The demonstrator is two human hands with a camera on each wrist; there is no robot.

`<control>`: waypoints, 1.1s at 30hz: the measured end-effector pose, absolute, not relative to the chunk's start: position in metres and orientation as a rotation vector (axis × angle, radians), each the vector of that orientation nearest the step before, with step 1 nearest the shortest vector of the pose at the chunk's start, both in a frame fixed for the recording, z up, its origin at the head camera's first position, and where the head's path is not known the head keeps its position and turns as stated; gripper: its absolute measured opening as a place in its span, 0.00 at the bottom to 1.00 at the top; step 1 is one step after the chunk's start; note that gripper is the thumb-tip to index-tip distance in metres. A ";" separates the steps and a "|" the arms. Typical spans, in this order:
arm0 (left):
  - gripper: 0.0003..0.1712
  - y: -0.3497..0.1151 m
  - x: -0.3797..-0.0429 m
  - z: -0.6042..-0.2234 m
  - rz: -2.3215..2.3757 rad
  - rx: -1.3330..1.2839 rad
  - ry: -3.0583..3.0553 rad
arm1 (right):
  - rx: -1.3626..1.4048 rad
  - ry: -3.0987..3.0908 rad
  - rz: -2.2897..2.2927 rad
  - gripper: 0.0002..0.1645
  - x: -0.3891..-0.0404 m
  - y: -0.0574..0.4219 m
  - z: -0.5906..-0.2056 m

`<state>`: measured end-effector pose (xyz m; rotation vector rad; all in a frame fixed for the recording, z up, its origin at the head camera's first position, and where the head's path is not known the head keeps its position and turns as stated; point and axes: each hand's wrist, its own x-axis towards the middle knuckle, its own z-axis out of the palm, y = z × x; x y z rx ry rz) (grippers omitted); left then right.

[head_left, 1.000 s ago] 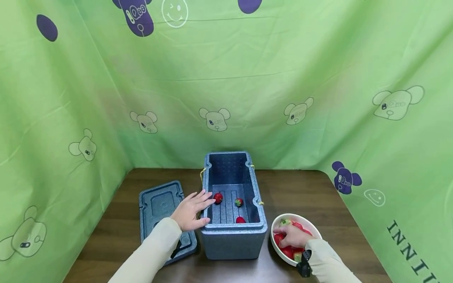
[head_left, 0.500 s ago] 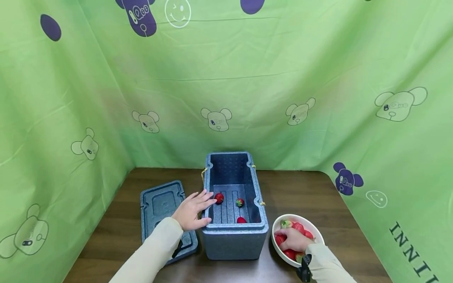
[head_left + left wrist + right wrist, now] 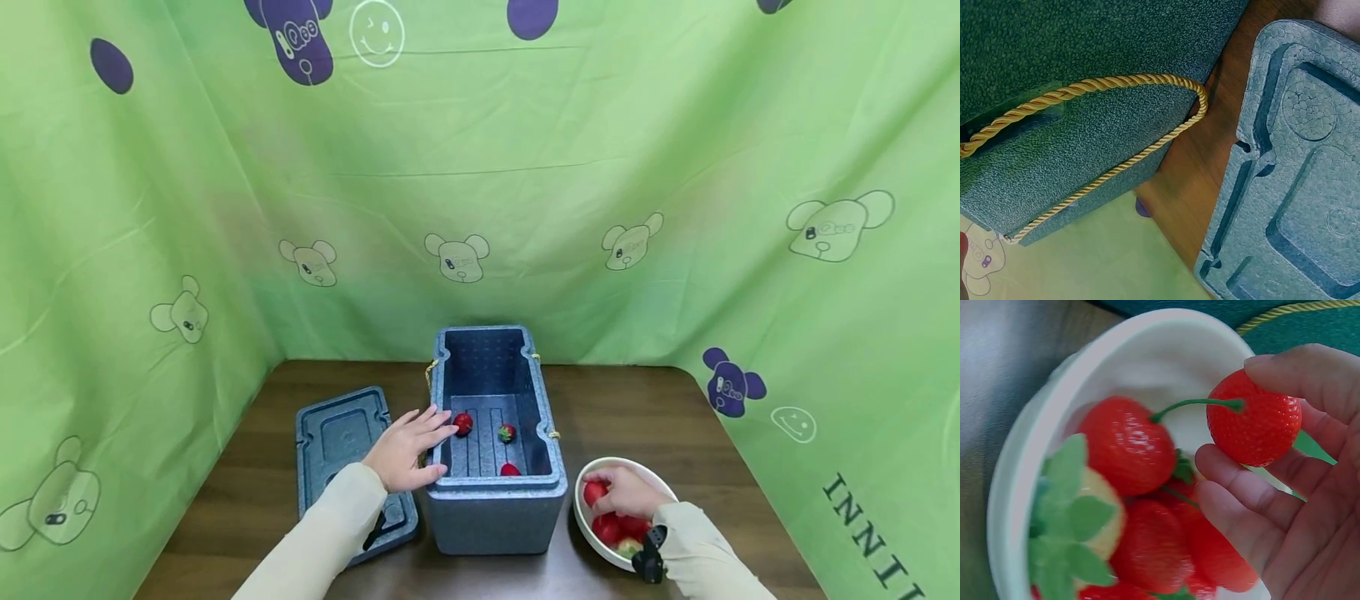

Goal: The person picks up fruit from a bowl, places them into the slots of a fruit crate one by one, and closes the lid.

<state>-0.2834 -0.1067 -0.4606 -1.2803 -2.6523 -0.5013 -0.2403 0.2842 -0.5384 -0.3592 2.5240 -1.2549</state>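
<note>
My right hand (image 3: 633,493) pinches a red strawberry (image 3: 1250,428) between thumb and fingers, over the white bowl (image 3: 577,515). A thin green stem runs from this berry to another strawberry (image 3: 1124,445) in the bowl. More strawberries (image 3: 1152,547) lie heaped below, one of them pale with green leaves. My left hand (image 3: 408,450) rests on the left rim of the blue foam box (image 3: 491,525), fingers spread and straight. Three strawberries lie on the box floor: one at the left (image 3: 462,424), one at the right (image 3: 507,433) and one at the near wall (image 3: 510,470).
The box's blue lid (image 3: 1310,181) lies flat on the wooden table (image 3: 622,408), left of the box and partly under my left forearm. A yellow rope handle (image 3: 1122,165) hangs on the box's side. A green printed cloth (image 3: 540,208) closes off the back and sides.
My right hand has shifted up and away from the berries, with a strawberry now in its grip. The left hand has kept its place on the box rim.
</note>
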 end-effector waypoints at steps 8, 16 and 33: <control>0.33 -0.107 -0.285 -0.461 -0.485 -1.274 -2.656 | -0.304 2.530 -1.258 0.29 -0.251 0.282 -0.508; 0.33 -0.108 -0.283 -0.465 -0.490 -1.286 -2.632 | -0.444 2.701 -1.093 0.27 -0.263 0.280 -0.476; 0.32 -0.108 -0.285 -0.463 -0.492 -1.295 -2.626 | -0.536 2.774 -0.965 0.27 -0.291 0.270 -0.419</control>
